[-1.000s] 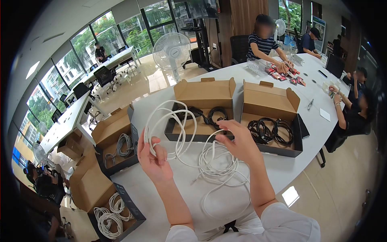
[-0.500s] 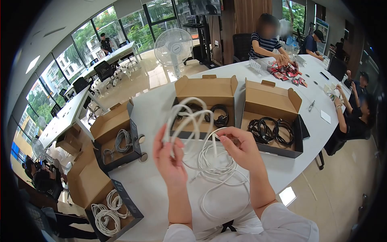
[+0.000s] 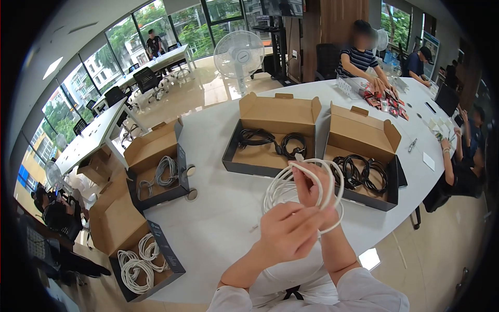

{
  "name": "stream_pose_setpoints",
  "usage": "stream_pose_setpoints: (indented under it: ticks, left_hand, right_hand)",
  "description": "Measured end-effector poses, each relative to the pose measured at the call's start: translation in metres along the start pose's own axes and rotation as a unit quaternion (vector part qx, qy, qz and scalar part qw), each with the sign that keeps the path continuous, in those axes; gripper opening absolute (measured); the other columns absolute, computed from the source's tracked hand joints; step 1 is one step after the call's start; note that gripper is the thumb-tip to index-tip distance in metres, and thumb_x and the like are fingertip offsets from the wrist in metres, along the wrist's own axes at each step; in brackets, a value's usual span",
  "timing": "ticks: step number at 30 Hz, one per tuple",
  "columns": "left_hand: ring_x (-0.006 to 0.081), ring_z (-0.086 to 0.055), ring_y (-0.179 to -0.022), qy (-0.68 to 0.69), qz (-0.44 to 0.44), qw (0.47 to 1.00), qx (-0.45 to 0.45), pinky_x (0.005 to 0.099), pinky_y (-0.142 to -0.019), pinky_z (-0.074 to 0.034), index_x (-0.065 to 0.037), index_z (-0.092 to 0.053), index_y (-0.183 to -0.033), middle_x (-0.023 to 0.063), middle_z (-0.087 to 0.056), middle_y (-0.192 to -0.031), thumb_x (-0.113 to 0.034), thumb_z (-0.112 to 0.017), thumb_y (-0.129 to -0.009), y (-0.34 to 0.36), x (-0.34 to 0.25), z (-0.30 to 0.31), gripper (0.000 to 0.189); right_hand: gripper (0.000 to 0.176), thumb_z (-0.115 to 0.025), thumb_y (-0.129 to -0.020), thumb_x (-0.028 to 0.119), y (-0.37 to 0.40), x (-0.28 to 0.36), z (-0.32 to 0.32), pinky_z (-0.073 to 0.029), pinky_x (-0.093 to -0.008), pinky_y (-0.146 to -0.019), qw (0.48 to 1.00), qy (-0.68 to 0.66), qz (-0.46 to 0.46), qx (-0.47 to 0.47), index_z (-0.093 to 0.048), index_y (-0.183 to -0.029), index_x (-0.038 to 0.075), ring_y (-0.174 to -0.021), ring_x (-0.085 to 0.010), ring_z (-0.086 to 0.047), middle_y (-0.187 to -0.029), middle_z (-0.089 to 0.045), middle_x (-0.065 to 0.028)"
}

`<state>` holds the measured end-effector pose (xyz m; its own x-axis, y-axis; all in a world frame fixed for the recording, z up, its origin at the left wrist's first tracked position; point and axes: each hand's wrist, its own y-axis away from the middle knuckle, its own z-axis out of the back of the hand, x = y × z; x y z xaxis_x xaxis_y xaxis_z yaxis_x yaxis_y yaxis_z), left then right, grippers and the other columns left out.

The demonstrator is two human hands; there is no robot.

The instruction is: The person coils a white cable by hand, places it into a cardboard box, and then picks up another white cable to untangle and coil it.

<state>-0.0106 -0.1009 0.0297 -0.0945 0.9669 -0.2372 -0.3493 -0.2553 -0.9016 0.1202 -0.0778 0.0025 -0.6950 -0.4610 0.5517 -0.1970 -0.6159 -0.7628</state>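
Observation:
A white cable point(image 3: 340, 193) is looped around my right hand point(image 3: 313, 188), whose fingers are curled on the loops; a connector sticks up near its fingertips. My left hand point(image 3: 289, 232) crosses in front, its fingers pinched on the lower part of the same loops, partly hiding the right palm. More loose white cable point(image 3: 270, 200) lies in loops on the table behind the hands. Just beyond them stands an open box point(image 3: 260, 168) with two coiled black cables point(image 3: 257, 138) inside. Close by on the right, another open box point(image 3: 364, 199) contains several coiled black cables point(image 3: 358, 174).
On the left, one open box point(image 3: 183, 174) holds grey cable point(image 3: 166, 170) and another point(image 3: 174, 255) white coils point(image 3: 136, 273). Across the white table point(image 3: 213, 208), a person point(image 3: 358, 60) handles red packets point(image 3: 384, 101). A white fan point(image 3: 239, 54) stands behind.
My left hand has moved right and down to meet my right hand. The cable loops, before stretched up from the left hand, are now gathered around the right. The view has shifted slightly.

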Motion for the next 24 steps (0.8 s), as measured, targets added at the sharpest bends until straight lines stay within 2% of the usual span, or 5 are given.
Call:
stream_pose_setpoints:
  ticks: [7,9,13,17,24]
  left_hand:
    - [0.0142,-0.053,-0.082,-0.042,0.007,0.995,0.091,0.0303,-0.074,-0.036,-0.015,-0.071,-0.11,-0.0067,-0.068,-0.099,-0.006,-0.066,-0.063,0.0,-0.009,-0.004,0.047]
    - [0.015,-0.054,-0.089,-0.023,0.01,0.993,0.113,0.032,-0.077,-0.037,-0.016,-0.07,-0.111,-0.0068,-0.067,-0.102,-0.008,-0.067,-0.066,0.0,-0.012,-0.002,0.046]
    - [0.0186,-0.055,-0.099,-0.016,-0.016,0.985,0.172,0.0352,-0.083,-0.039,-0.016,-0.068,-0.115,-0.0057,-0.066,-0.105,-0.011,-0.068,-0.07,-0.001,-0.016,-0.007,0.045]
    - [0.0209,-0.055,-0.102,0.018,-0.015,0.979,0.203,0.0382,-0.083,-0.042,-0.015,-0.066,-0.118,-0.0043,-0.066,-0.107,-0.012,-0.069,-0.072,-0.001,-0.015,-0.011,0.046]
    - [0.0233,-0.059,-0.086,0.056,0.064,0.974,0.211,0.0363,-0.077,-0.042,-0.013,-0.069,-0.108,-0.0005,-0.069,-0.098,-0.01,-0.069,-0.072,-0.001,-0.004,0.008,0.036]
  right_hand:
    - [0.03,-0.058,-0.091,0.012,-0.007,0.008,0.018,-0.034,-0.0212,-0.043,0.913,-0.285,-0.27,0.113,-0.059,-0.118,-0.001,-0.05,-0.0036,-0.043,-0.062,-0.052,0.0008]
    - [0.033,-0.054,-0.096,0.015,-0.013,0.008,0.031,-0.035,-0.0201,-0.047,0.83,-0.44,-0.305,0.158,-0.055,-0.124,-0.001,-0.055,-0.0045,-0.041,-0.068,-0.05,0.0026]
    - [0.034,-0.049,-0.1,0.013,-0.011,-0.017,0.032,-0.042,-0.0235,-0.06,0.528,-0.784,-0.299,0.133,-0.051,-0.131,0.001,-0.076,-0.0101,-0.046,-0.092,-0.052,-0.0025]
    - [0.048,-0.049,-0.1,0.019,-0.007,-0.018,0.032,-0.045,-0.0268,-0.071,0.513,-0.827,-0.229,0.022,-0.036,-0.143,0.003,-0.089,-0.0136,-0.047,-0.105,-0.049,-0.0062]
    - [0.057,-0.054,-0.094,0.022,-0.012,-0.003,0.042,-0.046,-0.0314,-0.086,0.707,-0.636,-0.306,0.048,-0.036,-0.144,0.004,-0.106,-0.0174,-0.053,-0.126,-0.052,-0.0102]
